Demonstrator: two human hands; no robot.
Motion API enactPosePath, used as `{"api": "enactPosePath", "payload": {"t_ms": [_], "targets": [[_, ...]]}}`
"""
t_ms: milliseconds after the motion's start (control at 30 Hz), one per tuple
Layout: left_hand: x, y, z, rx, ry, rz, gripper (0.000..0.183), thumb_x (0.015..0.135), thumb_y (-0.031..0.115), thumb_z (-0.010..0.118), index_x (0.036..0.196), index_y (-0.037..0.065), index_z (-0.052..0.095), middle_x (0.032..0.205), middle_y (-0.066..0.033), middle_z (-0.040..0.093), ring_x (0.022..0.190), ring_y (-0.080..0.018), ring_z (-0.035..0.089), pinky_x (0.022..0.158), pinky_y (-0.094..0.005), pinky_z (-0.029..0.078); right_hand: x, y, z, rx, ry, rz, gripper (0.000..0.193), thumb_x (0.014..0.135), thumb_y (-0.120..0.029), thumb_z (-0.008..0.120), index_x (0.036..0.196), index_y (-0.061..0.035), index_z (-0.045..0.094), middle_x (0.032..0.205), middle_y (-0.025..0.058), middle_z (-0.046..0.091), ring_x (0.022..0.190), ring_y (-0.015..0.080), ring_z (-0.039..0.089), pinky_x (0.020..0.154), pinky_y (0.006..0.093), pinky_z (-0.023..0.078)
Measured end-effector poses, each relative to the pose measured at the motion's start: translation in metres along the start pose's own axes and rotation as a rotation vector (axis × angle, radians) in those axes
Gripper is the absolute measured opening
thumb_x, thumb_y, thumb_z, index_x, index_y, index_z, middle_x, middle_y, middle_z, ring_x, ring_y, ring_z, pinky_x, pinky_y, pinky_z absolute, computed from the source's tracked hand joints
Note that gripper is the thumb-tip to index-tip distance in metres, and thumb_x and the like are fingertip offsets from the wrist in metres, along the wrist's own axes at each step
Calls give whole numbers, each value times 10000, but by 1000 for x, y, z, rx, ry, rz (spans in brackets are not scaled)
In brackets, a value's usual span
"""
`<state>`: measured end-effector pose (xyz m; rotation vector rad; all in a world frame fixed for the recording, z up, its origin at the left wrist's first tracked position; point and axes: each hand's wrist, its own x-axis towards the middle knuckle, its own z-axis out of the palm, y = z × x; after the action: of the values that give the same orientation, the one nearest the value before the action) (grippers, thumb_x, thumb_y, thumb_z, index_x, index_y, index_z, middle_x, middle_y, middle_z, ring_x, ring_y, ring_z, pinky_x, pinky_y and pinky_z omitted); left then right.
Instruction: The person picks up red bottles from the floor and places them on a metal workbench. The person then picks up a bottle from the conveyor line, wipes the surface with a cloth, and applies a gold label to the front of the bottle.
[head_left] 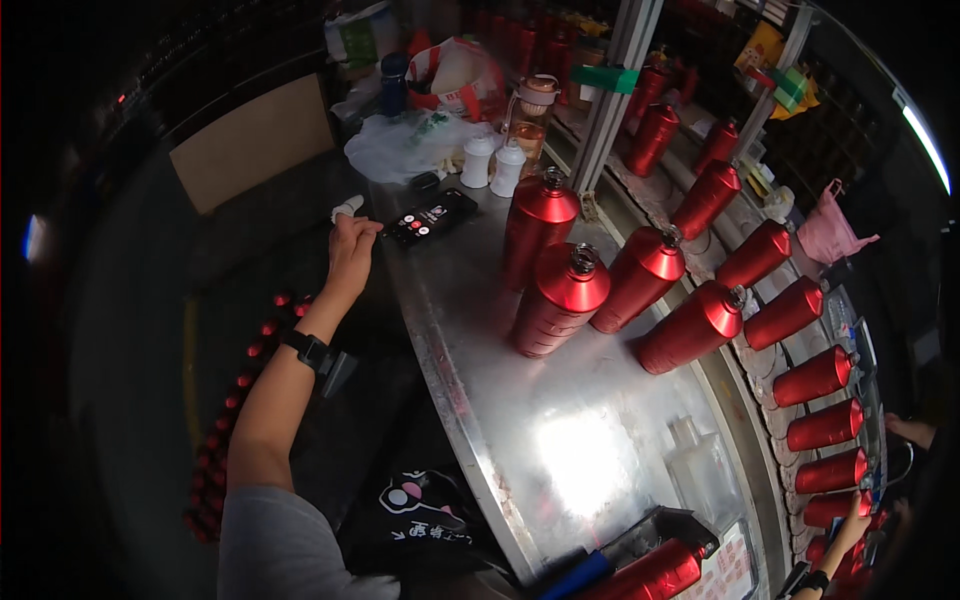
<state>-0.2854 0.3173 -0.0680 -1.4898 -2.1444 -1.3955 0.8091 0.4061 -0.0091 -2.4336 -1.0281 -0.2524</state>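
Observation:
My left hand (352, 246) reaches past the table's left edge beside a black phone (432, 217) with its screen lit. Its fingers look apart, with a small white piece (347, 208) at the tips; whether that is a finger cover or a loose scrap, I cannot tell. At the far lower right, my right hand (855, 526) is closed around the neck end of a red metal bottle (832, 508) in the row there. Several red bottles (563, 300) with bare necks stand upright on the metal table (470, 350).
Two white bottles (491, 165), a glass jug (530, 120) and plastic bags (410, 145) crowd the table's far end. A metal post (615, 100) rises beside the row of red bottles. Another red bottle (660, 575) lies near the front edge. A co-worker's hand (910, 430) shows at right.

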Motion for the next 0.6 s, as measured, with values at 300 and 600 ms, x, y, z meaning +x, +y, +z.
{"api": "enactPosePath", "payload": {"t_ms": [300, 600], "targets": [[-2, 2, 32, -345, -136, -100, 356, 972, 79, 457, 1302, -35, 389, 1082, -142, 663, 1156, -251, 556, 1028, -362, 385, -140, -177, -170, 134, -55, -484, 756, 818, -405, 763, 1361, 38, 477, 1284, 205, 582, 1175, 288, 561, 1023, 363, 403], [4, 59, 34, -592, -346, -106, 479, 978, 124, 488, 1405, 12, 301, 1220, -144, 579, 1168, -195, 538, 999, -321, 384, -328, -396, -208, 593, -571, -725, 731, 672, -216, 837, 1279, 9, 497, 1125, 92, 620, 1018, 189, 617, 903, 316, 492]]}}
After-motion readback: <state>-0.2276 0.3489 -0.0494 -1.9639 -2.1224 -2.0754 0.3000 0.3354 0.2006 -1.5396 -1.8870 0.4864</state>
